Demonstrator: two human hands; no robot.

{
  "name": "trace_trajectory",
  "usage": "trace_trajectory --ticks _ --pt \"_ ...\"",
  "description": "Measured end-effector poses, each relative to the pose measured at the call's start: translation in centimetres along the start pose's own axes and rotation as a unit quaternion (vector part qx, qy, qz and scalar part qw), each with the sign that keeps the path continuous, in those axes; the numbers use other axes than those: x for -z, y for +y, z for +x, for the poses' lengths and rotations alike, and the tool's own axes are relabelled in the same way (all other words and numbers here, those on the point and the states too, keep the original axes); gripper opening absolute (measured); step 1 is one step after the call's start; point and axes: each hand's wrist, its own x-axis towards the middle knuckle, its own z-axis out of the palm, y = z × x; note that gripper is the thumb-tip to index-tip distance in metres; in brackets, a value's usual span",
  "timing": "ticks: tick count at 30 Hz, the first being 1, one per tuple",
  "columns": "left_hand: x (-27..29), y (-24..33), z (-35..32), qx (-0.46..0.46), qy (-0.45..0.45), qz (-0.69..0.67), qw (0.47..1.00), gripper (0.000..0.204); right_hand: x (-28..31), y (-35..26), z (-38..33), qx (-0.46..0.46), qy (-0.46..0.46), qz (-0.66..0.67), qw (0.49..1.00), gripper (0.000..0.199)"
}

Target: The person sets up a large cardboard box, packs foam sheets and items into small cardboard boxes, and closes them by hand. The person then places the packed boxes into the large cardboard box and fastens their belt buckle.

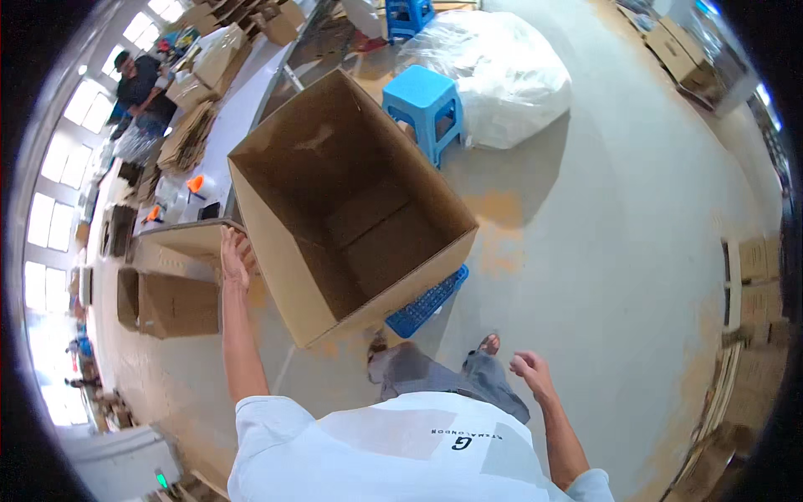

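Note:
A big cardboard box (288,263) stands tilted in front of me, its open top facing up and its brown inside and bottom seam showing. My left hand (237,255) is beside its left wall with fingers stretched out; whether they touch the wall I cannot tell. A second open cardboard box (176,303) lies left of that hand. Away from the box, at my right side, my right hand (531,371) hangs with its fingers curled and nothing visible in them. Under the big box's near right edge, a blue plastic basket (427,305) is partly hidden.
A blue stool (422,96) stands behind the box, next to a large bundle of clear plastic (502,75). The long worktable (242,96) at left carries flattened cardboard (188,138) and orange-handled tools. Another person (144,92) stands beyond it. Stacked cartons (757,293) line the right.

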Motion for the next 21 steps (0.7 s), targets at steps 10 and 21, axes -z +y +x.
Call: trace_trajectory --ticks 10,21 --pt "-5.0 -2.0 -5.5 -0.145 0.094 0.395 0.902 0.05 11.1 -11.8 15.4 0.075 -0.077 -0.123 0.987 0.034" --pt "-7.9 -0.1 -6.0 -0.055 0.164 0.437 0.883 0.046 4.7 -32.5 31.5 0.095 -0.305 -0.266 0.91 0.033"
